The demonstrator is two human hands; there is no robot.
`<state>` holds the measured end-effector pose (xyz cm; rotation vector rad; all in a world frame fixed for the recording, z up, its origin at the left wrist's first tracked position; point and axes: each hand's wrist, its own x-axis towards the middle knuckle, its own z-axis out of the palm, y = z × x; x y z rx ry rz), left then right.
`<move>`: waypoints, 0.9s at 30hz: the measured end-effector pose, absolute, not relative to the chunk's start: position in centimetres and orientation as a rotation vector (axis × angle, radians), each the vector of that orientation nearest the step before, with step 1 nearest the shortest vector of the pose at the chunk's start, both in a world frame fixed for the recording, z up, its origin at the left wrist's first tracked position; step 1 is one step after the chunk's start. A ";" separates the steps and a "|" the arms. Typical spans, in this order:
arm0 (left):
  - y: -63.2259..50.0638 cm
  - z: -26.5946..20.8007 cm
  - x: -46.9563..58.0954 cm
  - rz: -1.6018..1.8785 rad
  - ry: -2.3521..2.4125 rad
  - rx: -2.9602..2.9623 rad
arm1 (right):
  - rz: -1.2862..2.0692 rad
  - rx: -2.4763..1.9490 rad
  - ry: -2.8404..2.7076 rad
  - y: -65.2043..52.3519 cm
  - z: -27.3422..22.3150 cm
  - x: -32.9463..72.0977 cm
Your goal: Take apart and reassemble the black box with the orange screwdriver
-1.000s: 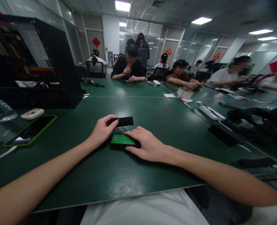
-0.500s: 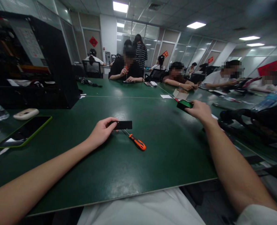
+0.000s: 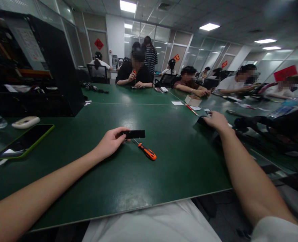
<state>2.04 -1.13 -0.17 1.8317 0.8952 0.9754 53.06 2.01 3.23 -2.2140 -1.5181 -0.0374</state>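
My left hand [image 3: 113,140] pinches a thin black rectangular panel [image 3: 136,134] between thumb and fingers, just above the table. Beneath its lower edge lies a screwdriver [image 3: 148,152] with an orange and black handle, its shaft pointing toward my left fingers. Farther off to the right, my right hand [image 3: 218,121] is closed on the far side of a small black case [image 3: 203,122], low at the tabletop. The hand covers part of the case, and its inside is not visible.
On the left, a smartphone [image 3: 25,142] with a green edge lies near a white oval device [image 3: 26,122] and a large open black computer case [image 3: 55,74]. A small cardboard box [image 3: 192,100] and a red stick-like item [image 3: 191,110] are beyond my right hand. Several people sit around the table.
My right hand has lowered the black case to the table and tipped it, so its green interior no longer shows. The black panel in my left hand has tilted slightly.
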 end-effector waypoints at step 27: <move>-3.6 0.0 3.2 0.958 0.819 2.139 | 0.424 -1.830 -2.513 4.4 11.5 38.8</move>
